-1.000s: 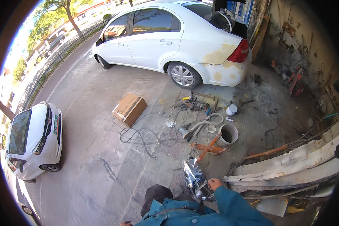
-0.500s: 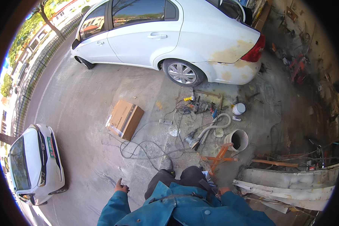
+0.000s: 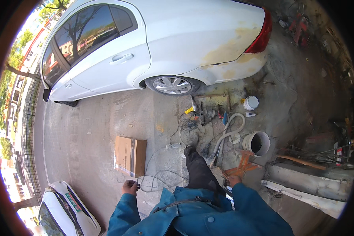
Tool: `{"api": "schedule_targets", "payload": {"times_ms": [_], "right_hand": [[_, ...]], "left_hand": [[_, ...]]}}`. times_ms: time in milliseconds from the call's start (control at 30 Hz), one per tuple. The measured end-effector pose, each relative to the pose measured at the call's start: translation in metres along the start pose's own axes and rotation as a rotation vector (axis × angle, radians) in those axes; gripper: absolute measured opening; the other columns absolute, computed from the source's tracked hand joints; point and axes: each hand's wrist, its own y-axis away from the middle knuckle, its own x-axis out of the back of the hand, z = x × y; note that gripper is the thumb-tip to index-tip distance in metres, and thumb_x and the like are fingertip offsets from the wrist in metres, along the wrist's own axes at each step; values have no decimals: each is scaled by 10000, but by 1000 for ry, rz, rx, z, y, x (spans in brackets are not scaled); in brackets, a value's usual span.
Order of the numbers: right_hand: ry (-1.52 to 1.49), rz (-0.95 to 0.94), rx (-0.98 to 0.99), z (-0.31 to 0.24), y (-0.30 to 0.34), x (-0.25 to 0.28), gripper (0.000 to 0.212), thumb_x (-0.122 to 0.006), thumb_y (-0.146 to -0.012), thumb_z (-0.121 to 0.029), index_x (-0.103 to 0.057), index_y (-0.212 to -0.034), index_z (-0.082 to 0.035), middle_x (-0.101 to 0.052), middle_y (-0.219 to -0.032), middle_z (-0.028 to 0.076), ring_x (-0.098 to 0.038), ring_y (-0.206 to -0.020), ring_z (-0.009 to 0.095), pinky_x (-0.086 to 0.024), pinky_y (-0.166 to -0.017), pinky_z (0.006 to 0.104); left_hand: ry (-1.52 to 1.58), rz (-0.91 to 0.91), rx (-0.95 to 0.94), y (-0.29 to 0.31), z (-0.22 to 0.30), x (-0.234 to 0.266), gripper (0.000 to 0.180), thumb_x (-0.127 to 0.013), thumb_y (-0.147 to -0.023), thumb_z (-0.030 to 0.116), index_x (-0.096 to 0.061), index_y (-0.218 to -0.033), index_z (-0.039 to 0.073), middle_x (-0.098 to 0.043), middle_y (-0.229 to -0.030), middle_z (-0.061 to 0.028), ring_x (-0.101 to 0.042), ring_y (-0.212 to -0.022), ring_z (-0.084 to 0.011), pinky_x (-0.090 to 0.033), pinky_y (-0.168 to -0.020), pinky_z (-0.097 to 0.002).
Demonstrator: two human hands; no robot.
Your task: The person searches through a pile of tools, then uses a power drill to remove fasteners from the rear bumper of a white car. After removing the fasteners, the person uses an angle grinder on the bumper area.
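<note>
My left hand (image 3: pixel 130 187) hangs in the air near the lower edge of a cardboard box (image 3: pixel 122 156), its fingers loosely bent and nothing seen in them. On the other side, my right hand (image 3: pixel 235 180) is low beside my hip, just below an orange wooden folding stool (image 3: pixel 243 164). Its fingers partly overlap the stool's near bars in view; whether they grip it is hidden. One of my legs (image 3: pixel 201 170) reaches forward, the foot beside a white power strip (image 3: pixel 173 145). A pale hose (image 3: pixel 225 135) curls on the floor ahead of the stool.
Ahead stands a white car (image 3: pixel 185 43) with tan filler patches. Power tools (image 3: pixel 206 114), a small white tub (image 3: pixel 251 103) and a bucket (image 3: pixel 268 144) lie between. Loose cable (image 3: pixel 161 173) crosses the floor. Car panels (image 3: pixel 303 183) lie right; another white car (image 3: pixel 69 208) is left.
I have stepped forward, with one leg now stretched ahead, nearer the tools. My left hand has curled its fingers from a pointing shape. My right hand has come up close to the stool.
</note>
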Motion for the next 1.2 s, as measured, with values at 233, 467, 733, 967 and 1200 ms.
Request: {"api": "schedule_targets", "payload": {"times_ms": [233,467,733,967,1200], "right_hand": [[-164,89,-90,-147,-71,-12,350,-640,-1088,-243,-732,-1283,32,-776,-1016,133,-768,-854,225,-627,-758,418],[-348,117,38,-288,-88,1,395,-639,-1110,-266,-690,-1359,36,-762,-1100,147,-758,-970,247,-631,-848,430],[-683,293,-210,-224,-110,-35,343,-623,-1104,-282,-706,-1284,-2,-764,-1052,111,-759,-891,223,-622,-770,382],[-1026,455,-389,-220,-140,-114,343,-653,-1039,-304,-721,-1216,-18,-776,-1035,126,-761,-878,231,-605,-772,384],[-1073,359,-266,-208,-281,-199,346,-651,-1021,-311,-741,-1214,-38,-769,-1048,92,-740,-920,207,-589,-817,379]], "left_hand": [[-282,-176,99,-114,113,-47,170,-775,-961,108,-751,-1041,-41,-811,-916,-146,-776,-721,-220,-620,-635,-335],[-415,-247,-135,-266,278,-120,274,-824,-969,226,-816,-1114,-7,-807,-907,-89,-755,-796,-154,-602,-723,-317],[-631,-663,-318,-367,370,-282,245,-739,-1013,165,-805,-1175,-7,-815,-951,-105,-747,-792,-164,-592,-719,-304],[-866,-938,-335,-428,344,-365,257,-700,-1001,178,-800,-1152,-5,-810,-921,-182,-805,-827,-247,-632,-785,-366],[-889,-1033,-396,-483,308,-452,277,-662,-1021,95,-733,-1248,-45,-804,-969,-158,-791,-850,-204,-629,-776,-332]]}}
